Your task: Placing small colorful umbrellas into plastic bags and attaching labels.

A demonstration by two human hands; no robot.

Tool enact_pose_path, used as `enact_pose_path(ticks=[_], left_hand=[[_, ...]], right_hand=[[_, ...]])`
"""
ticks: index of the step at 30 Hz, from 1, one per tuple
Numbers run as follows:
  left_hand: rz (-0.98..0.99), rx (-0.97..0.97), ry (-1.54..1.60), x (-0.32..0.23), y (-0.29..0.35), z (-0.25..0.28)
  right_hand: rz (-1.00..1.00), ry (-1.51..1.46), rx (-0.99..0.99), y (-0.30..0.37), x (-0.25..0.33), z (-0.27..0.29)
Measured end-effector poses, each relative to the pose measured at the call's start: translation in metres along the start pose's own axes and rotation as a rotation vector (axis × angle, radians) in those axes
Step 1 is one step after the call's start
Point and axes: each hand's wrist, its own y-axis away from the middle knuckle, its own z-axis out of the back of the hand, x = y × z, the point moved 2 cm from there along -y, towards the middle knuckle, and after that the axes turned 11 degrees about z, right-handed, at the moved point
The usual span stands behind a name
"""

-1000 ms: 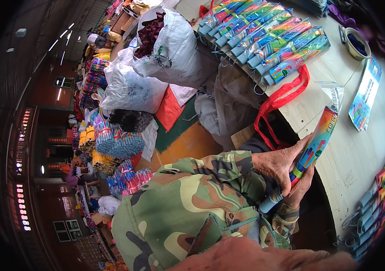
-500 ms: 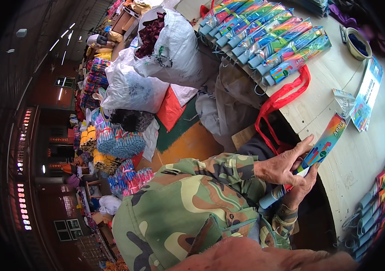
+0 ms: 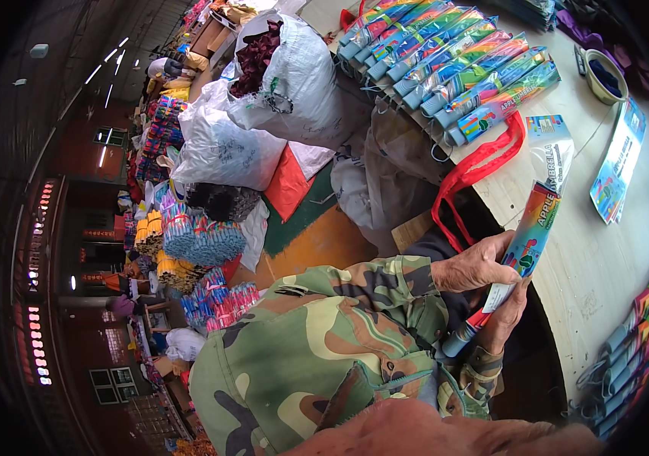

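Observation:
A folded umbrella (image 3: 480, 318) with a grey-blue handle (image 3: 457, 340) and some red fabric showing lies slantwise between my hands. A colourful printed plastic sleeve (image 3: 531, 232) covers its far part, and the sleeve's clear end (image 3: 551, 156) stretches out over the table. My left hand (image 3: 476, 264) pinches the sleeve near its lower edge, thumb on top. Closed around the umbrella and the sleeve's lower edge from the other side is my right hand (image 3: 508, 313); its fingers are partly hidden.
On the pale table (image 3: 579, 251) lie a row of sleeved umbrellas (image 3: 453, 68), a red strap (image 3: 484, 163), flat printed sleeves (image 3: 619, 163) and a bowl (image 3: 604, 76). More umbrellas (image 3: 628, 357) lie at the lower right. Stuffed white sacks (image 3: 305, 91) stand beside the table.
The sleeve has swung up and leftward, away from the flat sleeves, and its clear end now lies spread out. My left hand's fingers have drawn in closer around its lower edge.

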Motion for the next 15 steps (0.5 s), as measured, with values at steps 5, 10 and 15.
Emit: enact_pose_path(ticks=[5,10,15], left_hand=[[-0.182,-0.172,-0.044,0.011,-0.010,0.009],[-0.210,-0.241,-0.005,0.012,-0.013,0.011],[-0.261,-0.253,-0.144,0.011,-0.010,0.009]], right_hand=[[0.206,0.231,-0.043,-0.002,-0.009,-0.010],[0.466,0.423,-0.167,-0.001,-0.013,-0.026],[0.593,0.653,-0.085,0.002,-0.018,-0.019]])
